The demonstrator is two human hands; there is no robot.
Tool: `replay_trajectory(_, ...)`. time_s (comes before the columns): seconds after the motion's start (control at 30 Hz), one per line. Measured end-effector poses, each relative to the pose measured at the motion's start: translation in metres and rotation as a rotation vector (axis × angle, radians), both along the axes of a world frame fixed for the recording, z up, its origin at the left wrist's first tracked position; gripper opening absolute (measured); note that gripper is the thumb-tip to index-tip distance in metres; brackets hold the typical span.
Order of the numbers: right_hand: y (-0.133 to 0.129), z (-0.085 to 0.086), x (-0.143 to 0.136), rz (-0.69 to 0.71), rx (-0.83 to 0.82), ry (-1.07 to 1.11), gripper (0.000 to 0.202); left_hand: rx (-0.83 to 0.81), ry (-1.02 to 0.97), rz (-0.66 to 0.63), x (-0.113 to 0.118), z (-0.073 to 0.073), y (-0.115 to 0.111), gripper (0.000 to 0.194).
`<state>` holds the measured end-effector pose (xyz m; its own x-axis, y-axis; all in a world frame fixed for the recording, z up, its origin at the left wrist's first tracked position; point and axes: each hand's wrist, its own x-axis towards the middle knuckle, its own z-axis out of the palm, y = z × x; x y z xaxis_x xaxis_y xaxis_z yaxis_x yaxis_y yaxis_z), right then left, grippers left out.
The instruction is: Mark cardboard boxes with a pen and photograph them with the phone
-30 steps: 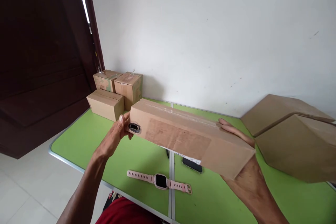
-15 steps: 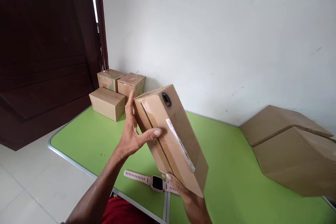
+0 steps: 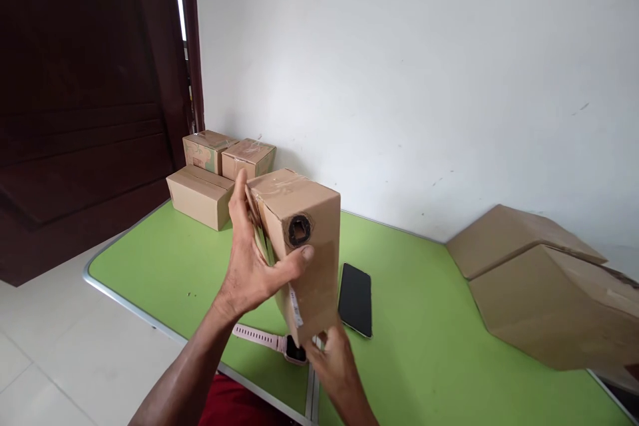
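A taped cardboard box is held up above the green table, with a dark-ringed hole and a white label on the side towards me. My left hand grips its left side, thumb across the near face below the hole and fingers along the edge. Supporting the lower end from beneath is my right hand, its fingers partly hidden by the box. Under the box lies a pink-strapped smartwatch, partly covered from view. A black smartphone rests on the table just right of the box.
Several smaller cardboard boxes stand at the table's far left corner. Folded cardboard leans at the right by the white wall. The green table has a metal rim, and a dark door is at the left.
The box has turned in my hands to a more upright pose, its top face now showing. The smartphone, hidden before, has come into view. My right hand has moved slightly left.
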<state>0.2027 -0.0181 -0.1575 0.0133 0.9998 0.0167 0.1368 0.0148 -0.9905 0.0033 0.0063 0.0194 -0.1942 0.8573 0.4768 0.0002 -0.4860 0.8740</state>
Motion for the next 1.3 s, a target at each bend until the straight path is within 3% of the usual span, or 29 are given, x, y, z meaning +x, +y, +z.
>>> replay_trajectory(0.13, 0.025, 0.054, 0.025, -0.119, 0.101, 0.037, 0.078, 0.141, 0.093, 0.003, -0.013, -0.012, 0.016, 0.134)
replay_trajectory(0.2, 0.035, 0.088, 0.020, -0.028, 0.242, 0.062, 0.080, 0.128, 0.118, -0.050, -0.015, -0.019, 0.023, 0.132)
replay_trajectory(0.27, 0.041, 0.118, 0.005, 0.098, 0.334, 0.106, 0.097, 0.094, 0.110, -0.146, -0.013, -0.024, 0.025, 0.128)
replay_trajectory(0.33, 0.042, 0.142, -0.012, 0.188, 0.309, 0.164, 0.104, 0.051, 0.092, -0.249, -0.010, -0.026, 0.022, 0.123)
replay_trajectory(0.43, 0.036, 0.161, -0.034, 0.286, 0.158, 0.256, 0.092, -0.052, 0.050, -0.306, -0.007, -0.028, 0.013, 0.117)
replay_trajectory(0.6, 0.029, 0.157, -0.051, 0.233, 0.017, 0.390, 0.077, -0.299, -0.045, -0.216, -0.002, -0.036, 0.008, 0.098)
replay_trajectory(0.77, 0.029, 0.145, -0.050, 0.166, -0.039, 0.400, 0.069, -0.495, -0.061, -0.186, 0.002, -0.035, 0.009, 0.090)
replay_trajectory(0.9, 0.018, 0.138, -0.043, 0.182, -0.102, 0.391, 0.070, -0.563, 0.008, -0.167, 0.003, -0.033, -0.001, 0.082)
replay_trajectory(1.13, -0.001, 0.139, -0.031, 0.213, -0.135, 0.412, 0.064, -0.580, 0.105, -0.142, 0.016, -0.033, -0.027, 0.084)
replay_trajectory(1.3, -0.013, 0.129, -0.019, 0.017, -0.113, 0.203, 0.088, -0.572, 0.082, -0.233, 0.021, -0.050, -0.041, 0.082)
